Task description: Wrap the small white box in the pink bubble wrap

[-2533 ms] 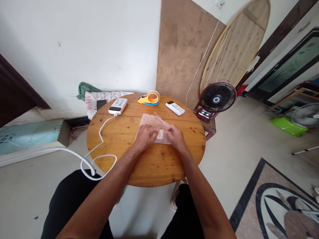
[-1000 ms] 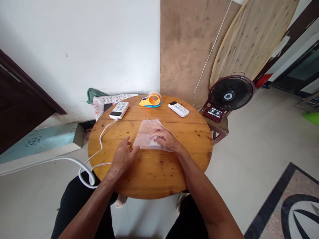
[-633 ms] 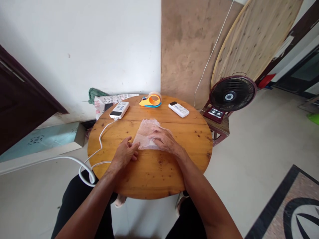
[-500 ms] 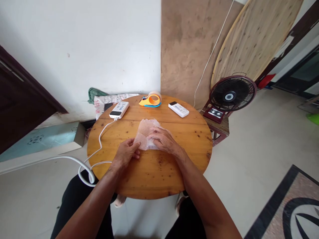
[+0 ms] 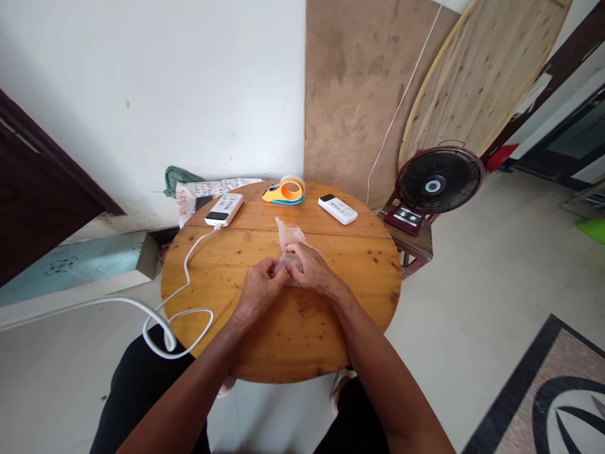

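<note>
My plastic sheet (image 5: 289,233), thin, pinkish-wht & semi-clear, is crumpled, its nr part bunched betw. my L hand (image 5: 262,284) & R hand (image 5: 312,270). Far part's loose, w/ 1 corner pointing away from me, approx. mid of rnd wood table (image 5: 293,343).

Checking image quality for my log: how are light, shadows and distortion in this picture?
Head view: soft light, no harsh glare on the table; faint shadow on the floor beneath it; apparent wide-lens stretching towards the edges; left hand and right hand fairly sharp, but folds of the plastic sheet hard to make out.
</note>
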### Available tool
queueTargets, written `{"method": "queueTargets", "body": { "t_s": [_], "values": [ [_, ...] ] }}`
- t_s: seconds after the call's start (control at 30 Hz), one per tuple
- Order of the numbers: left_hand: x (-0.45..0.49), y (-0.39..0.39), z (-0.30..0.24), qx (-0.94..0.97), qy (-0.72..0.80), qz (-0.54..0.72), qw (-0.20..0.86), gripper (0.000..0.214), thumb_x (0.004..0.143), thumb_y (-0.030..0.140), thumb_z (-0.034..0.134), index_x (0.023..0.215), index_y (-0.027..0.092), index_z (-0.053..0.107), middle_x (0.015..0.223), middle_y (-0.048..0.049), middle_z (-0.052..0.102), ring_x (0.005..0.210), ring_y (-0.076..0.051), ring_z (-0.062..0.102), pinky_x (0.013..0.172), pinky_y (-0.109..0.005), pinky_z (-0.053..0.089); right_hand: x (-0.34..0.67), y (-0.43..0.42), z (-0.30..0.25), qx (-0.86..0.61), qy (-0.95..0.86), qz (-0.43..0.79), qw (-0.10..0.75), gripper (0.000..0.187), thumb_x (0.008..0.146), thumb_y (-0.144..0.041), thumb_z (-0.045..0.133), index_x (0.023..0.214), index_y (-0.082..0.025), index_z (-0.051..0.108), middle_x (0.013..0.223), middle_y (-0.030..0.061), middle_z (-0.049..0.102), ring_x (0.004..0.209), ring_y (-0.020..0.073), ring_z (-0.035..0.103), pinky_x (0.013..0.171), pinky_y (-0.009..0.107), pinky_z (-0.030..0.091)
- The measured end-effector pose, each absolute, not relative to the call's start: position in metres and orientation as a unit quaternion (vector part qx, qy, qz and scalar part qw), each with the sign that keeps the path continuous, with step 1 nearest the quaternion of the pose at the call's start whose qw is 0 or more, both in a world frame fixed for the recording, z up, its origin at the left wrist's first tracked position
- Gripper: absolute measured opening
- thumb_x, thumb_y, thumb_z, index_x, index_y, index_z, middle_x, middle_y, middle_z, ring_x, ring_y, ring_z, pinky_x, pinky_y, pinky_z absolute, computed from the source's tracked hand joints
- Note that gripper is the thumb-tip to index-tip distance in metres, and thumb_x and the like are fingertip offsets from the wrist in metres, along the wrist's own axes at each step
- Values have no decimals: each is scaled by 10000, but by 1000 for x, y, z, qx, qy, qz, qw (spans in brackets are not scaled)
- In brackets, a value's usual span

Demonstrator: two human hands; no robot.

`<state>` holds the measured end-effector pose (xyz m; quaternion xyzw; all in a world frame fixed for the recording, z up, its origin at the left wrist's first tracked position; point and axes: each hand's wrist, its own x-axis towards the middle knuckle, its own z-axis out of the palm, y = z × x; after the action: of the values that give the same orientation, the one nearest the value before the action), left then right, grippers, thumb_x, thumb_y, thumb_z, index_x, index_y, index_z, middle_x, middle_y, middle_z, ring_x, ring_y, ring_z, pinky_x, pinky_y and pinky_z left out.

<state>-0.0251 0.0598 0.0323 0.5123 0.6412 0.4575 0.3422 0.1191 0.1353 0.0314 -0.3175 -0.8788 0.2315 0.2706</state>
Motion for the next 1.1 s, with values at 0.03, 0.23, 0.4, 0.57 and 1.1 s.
{"method": "queueTargets", "body": {
  "t_s": [0.03,0.23,0.4,0.57,1.1],
  "values": [
    [-25,60,32,531,646,445,322,246,730,338,567,831,140,673,628,24,592,560,-104,497,525,-200,371,120,136,31,-323,-877,233,270,446,772,-174,571,1215,-152,522,1189,117,631,1079,249,579,938,393,436],
    [-25,63,40,610,679,337,229,204,758,314,510,731,166,648,572,33,519,554,-110,443,539,-219,286,128,137,35,-337,-855,290,265,532,768,-225,626,1282,-184,498,1292,108,586,1153,245,561,983,400,424],
    [-20,66,49,674,680,254,138,179,754,240,474,598,197,551,574,9,508,537,-122,391,543,-261,205,132,137,37,-339,-843,337,248,513,782,-202,589,1287,-181,500,1300,107,584,1177,241,556,981,391,435],
    [-23,66,44,649,670,313,180,166,748,250,485,617,190,567,551,27,486,518,-107,382,533,-244,235,132,141,33,-343,-844,320,259,508,779,-272,644,1263,-183,521,1282,110,591,1165,244,557,976,393,428],
    [-23,64,29,529,588,496,359,192,712,256,534,803,143,662,649,24,590,564,-98,485,533,-193,367,127,143,30,-373,-801,382,272,367,760,-467,665,970,-181,572,941,5,605,847,148,543,747,261,421]
  ]
}}
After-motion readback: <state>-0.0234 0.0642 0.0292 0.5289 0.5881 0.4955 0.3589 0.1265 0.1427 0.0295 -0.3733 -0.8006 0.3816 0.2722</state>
